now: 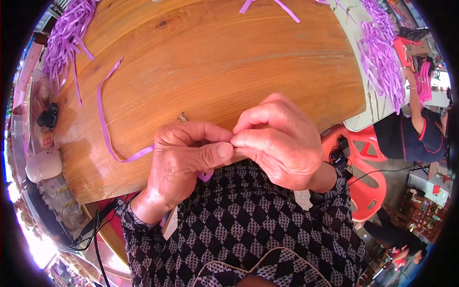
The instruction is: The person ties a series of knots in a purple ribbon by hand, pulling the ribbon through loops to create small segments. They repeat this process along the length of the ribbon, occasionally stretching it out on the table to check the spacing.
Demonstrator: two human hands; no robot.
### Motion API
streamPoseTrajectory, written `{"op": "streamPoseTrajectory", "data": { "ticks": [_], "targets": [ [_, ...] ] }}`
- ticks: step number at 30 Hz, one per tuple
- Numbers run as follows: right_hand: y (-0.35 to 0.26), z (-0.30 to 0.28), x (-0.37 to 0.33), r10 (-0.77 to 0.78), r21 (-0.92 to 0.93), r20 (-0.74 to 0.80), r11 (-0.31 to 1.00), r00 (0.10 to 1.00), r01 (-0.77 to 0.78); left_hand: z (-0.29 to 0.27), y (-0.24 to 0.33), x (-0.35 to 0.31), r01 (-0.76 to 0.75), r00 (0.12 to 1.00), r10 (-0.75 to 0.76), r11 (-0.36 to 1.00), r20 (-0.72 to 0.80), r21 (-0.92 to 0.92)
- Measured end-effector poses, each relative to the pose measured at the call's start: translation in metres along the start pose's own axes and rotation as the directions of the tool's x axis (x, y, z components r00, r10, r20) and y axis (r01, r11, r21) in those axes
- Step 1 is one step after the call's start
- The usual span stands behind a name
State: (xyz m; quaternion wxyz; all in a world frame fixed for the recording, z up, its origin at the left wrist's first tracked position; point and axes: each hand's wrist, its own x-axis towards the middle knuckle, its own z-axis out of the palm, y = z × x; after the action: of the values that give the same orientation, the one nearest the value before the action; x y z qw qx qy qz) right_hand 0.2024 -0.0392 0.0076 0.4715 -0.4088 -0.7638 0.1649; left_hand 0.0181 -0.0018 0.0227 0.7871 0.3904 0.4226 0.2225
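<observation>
Purple ribbon in work at the near edge of the bench (201, 71), piece looks mid-step, not finished.
Bench is wood, mostly bare in the middle; a big ribbon bundle (380, 57) lies on the white surface at right, another bundle (71, 33) at the bench's far left corner. Right hand (282, 143): fingers curled, thumb and index pinched closed, tips meeting the left's; can't tell what's between them. Left hand (186, 148): thumb and index pinched closed, ribbon (104, 128) held, its tail running out left across the bench; small purple loop (205, 176) just below that hand. Loose pieces (287, 10) at far edge. Judgement: handwork on this ribbon still open; bundles' status unclear, finished or stock.
</observation>
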Motion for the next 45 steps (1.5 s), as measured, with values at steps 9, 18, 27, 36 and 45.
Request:
{"op": "streamPoseTrajectory", "data": {
  "ticks": [9,18,27,36,45],
  "targets": [
    [0.002,0.000,-0.003,0.211,0.254,-0.012,0.946,0.977,-0.201,-0.003,-0.013,0.006,0.047,0.998,-0.055,0.978,-0.030,-0.205],
    [0.001,0.000,0.000,0.157,0.226,-0.014,0.963,0.988,-0.150,0.002,-0.017,0.004,-0.002,0.997,-0.009,0.986,-0.071,-0.166],
    [0.002,0.000,-0.005,0.295,0.302,-0.025,0.913,0.955,-0.274,0.008,-0.011,0.005,-0.028,0.993,0.007,0.982,-0.115,-0.188],
    [0.003,0.002,-0.006,0.278,0.274,-0.015,0.925,0.960,-0.264,0.006,-0.017,0.003,-0.088,0.987,0.073,0.991,-0.141,-0.096],
    [0.002,0.003,-0.004,0.275,0.258,-0.028,0.931,0.961,-0.259,0.006,-0.020,0.007,-0.048,0.992,0.030,0.987,-0.121,-0.153]
  ]
}}
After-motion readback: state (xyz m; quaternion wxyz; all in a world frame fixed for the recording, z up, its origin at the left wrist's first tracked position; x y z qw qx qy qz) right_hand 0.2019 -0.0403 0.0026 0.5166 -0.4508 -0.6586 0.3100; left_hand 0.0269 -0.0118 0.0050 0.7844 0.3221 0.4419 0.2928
